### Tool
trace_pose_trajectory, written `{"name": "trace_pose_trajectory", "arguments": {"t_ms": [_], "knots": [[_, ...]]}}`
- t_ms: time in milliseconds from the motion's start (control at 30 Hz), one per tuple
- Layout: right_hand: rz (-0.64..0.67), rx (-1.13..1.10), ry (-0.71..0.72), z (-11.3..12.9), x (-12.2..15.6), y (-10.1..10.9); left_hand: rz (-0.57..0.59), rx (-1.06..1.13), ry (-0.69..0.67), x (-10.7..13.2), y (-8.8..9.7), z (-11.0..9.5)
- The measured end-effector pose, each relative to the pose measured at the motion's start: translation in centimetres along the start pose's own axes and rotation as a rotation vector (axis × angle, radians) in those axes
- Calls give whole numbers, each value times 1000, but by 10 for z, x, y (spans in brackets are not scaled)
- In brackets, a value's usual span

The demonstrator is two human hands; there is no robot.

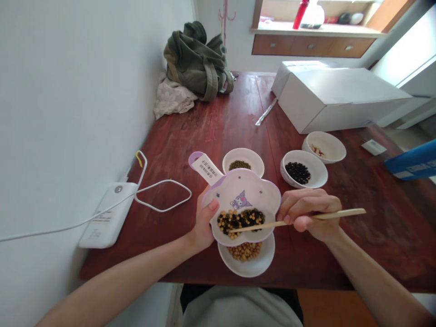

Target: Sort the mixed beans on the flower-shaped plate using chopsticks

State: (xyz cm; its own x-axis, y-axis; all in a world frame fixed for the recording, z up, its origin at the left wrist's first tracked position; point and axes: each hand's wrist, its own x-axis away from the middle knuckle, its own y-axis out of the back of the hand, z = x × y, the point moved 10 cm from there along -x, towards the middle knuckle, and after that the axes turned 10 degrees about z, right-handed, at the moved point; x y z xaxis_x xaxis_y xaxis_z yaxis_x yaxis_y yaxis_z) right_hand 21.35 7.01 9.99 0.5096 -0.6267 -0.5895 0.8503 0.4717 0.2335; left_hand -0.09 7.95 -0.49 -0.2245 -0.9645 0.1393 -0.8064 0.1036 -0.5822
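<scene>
Head view: a flower-shaped plate (254, 188) is being held at its rim by the left hand (203, 222), with the fingers closed on it and the thumb on the inner edge. It is being held just above a white bowl (250, 271) of yellow beans at the near edge of the table (221, 122). Chopsticks (340, 213) are being gripped in the closed right hand (306, 213), with their tips lying in the mixed beans (241, 219) heaped on the plate's near side. Bowls of green beans (255, 157) and black beans (319, 169) are standing beyond.

Judgement: the picking is being served best by a steady plate, tilted only slightly, and by beans being pinched singly at the tips, so that the dark ones are not being swept over the rim with the yellow.
</scene>
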Motion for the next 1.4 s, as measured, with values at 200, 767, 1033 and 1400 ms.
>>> {"name": "trace_pose_trajectory", "arguments": {"t_ms": [200, 767, 1033, 1400], "knots": [[-36, -4, -3, 1, 1, 3, -83, -25, 3, 3, 8, 0], [-33, 59, -25, 3, 1, 7, -42, -30, -92, 0, 3, -8], [-40, 78, -49, 2, 2, 6, -45, -53, -100, 0, 4, -9], [-61, -66, -68, -15, 2, 1, -70, -31, -84, 1, 5, -7]]}}
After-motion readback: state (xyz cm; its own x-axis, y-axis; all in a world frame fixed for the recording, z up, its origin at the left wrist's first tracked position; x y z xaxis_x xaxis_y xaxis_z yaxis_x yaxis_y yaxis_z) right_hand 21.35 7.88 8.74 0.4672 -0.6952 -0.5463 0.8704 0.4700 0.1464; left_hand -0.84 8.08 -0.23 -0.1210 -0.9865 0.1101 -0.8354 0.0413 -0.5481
